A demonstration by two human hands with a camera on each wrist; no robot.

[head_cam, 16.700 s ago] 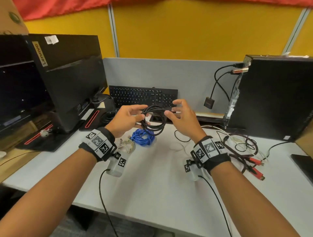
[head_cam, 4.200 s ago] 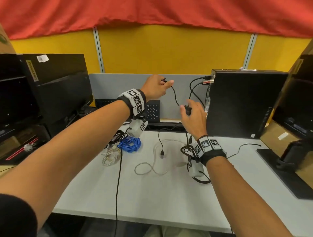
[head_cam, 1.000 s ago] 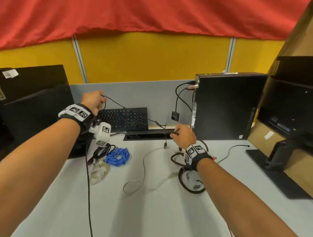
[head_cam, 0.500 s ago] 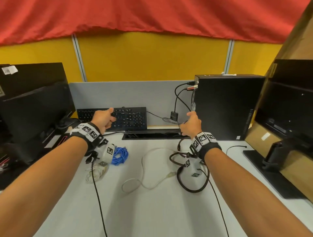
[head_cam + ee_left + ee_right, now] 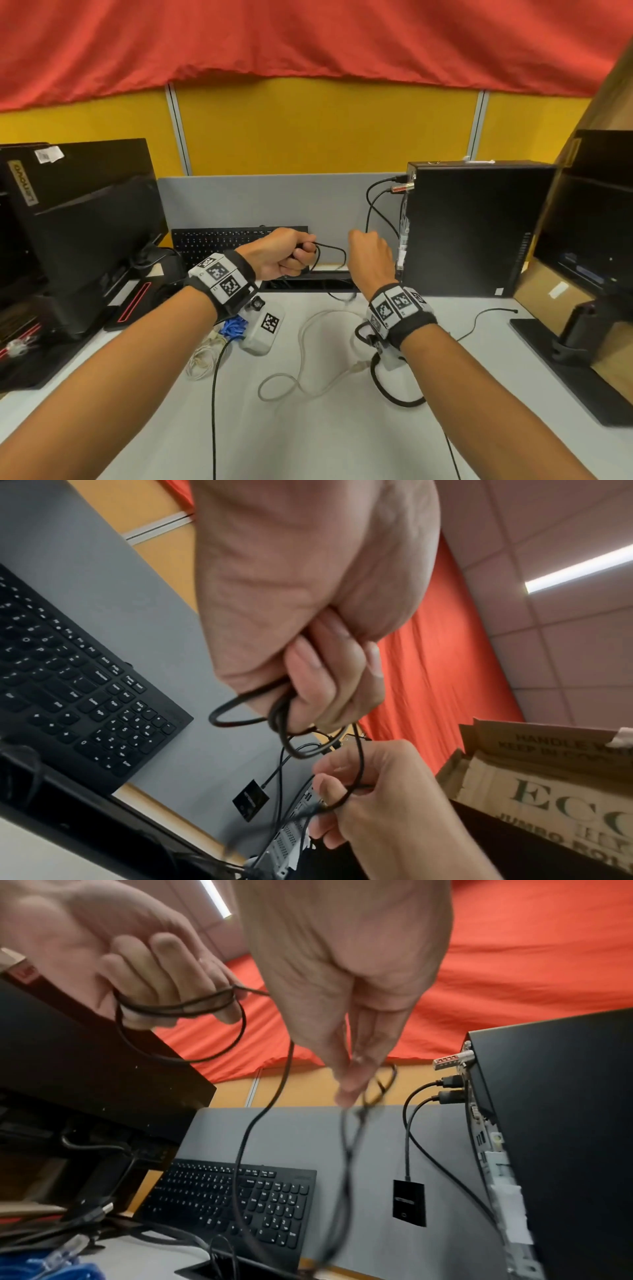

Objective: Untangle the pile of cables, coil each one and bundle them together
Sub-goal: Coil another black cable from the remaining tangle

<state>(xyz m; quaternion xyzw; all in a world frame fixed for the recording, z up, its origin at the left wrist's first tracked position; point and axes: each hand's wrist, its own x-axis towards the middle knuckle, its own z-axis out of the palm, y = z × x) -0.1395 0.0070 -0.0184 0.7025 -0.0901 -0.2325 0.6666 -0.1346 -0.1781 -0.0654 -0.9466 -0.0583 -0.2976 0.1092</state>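
Up above the desk, the left hand (image 5: 279,253) is curled into a fist round several small loops of a thin black cable (image 5: 284,725), which hang out below its fingers (image 5: 329,674). From that fist one strand runs across to the right hand (image 5: 371,255), level with it and close by, whose thumb and fingertips (image 5: 352,1074) pinch the same cable while the loose rest drops toward the desk slot underneath. Below the left wrist a blue coiled cable (image 5: 234,325) and a cream bundled cable (image 5: 202,358) lie together on the grey desk (image 5: 308,438). Below and between the hands a white cable (image 5: 310,346) sprawls uncoiled, and a thick black cable (image 5: 394,397) loops under the right wrist. Behind the hands leans a black keyboard (image 5: 219,240); just beyond the right hand stands a black computer tower (image 5: 476,229).
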